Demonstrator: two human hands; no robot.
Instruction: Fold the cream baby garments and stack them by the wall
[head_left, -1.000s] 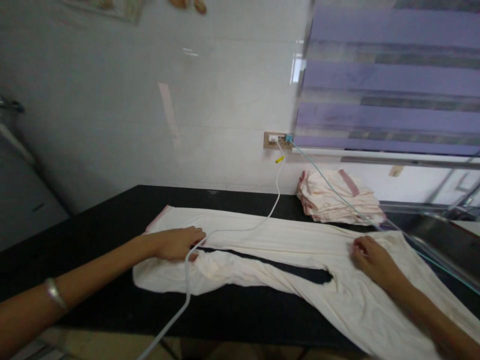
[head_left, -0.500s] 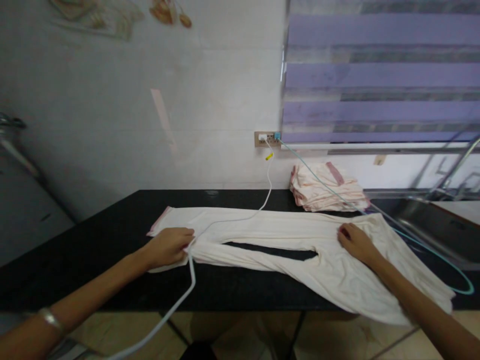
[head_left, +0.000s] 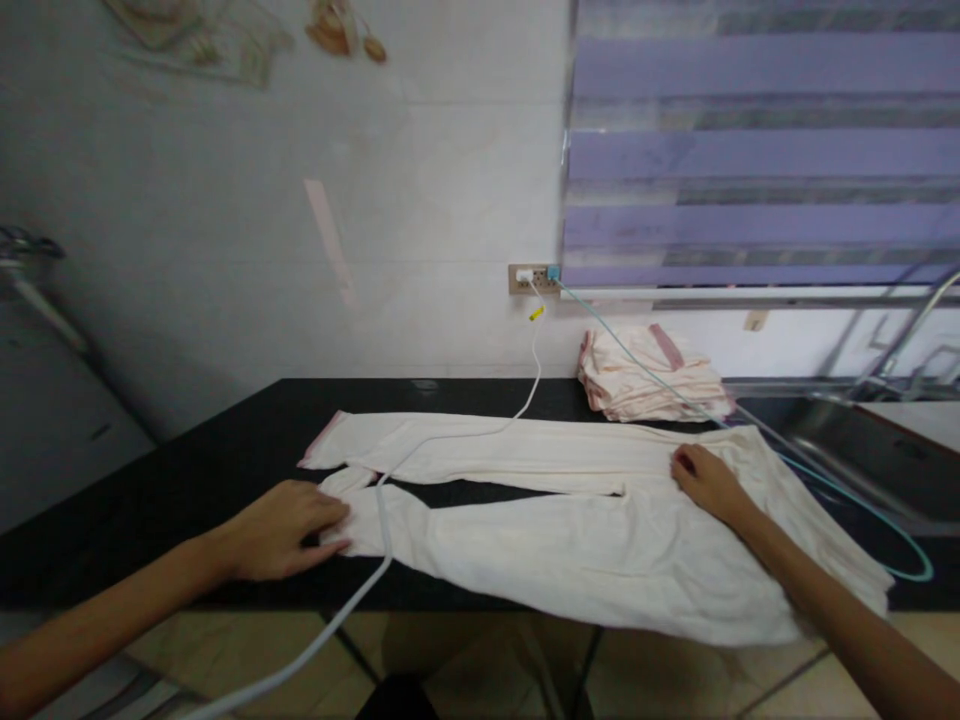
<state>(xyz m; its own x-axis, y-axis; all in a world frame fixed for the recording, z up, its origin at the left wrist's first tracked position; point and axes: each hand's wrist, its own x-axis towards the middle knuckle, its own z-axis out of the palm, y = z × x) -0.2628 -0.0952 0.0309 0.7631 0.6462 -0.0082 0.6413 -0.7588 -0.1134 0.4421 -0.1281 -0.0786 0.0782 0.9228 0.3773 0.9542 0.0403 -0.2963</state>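
Note:
A cream pair of trousers (head_left: 570, 545) lies spread along the black counter (head_left: 187, 480), legs pointing left, waist hanging over the front edge at the right. My left hand (head_left: 281, 528) pinches the hem of the near leg at its left end. My right hand (head_left: 701, 480) rests flat on the cloth near the crotch. A white cable (head_left: 379, 505) crosses the legs next to my left hand.
A folded stack of cream and pink cloth (head_left: 649, 375) sits at the back against the wall. A wall socket (head_left: 534, 278) feeds the white cable and a teal cable (head_left: 840, 480). A steel sink (head_left: 862, 440) lies at the right.
My left hand has pulled the near trouser leg toward the counter's front edge and spread it flatter. The right hand stays pressed on the cloth.

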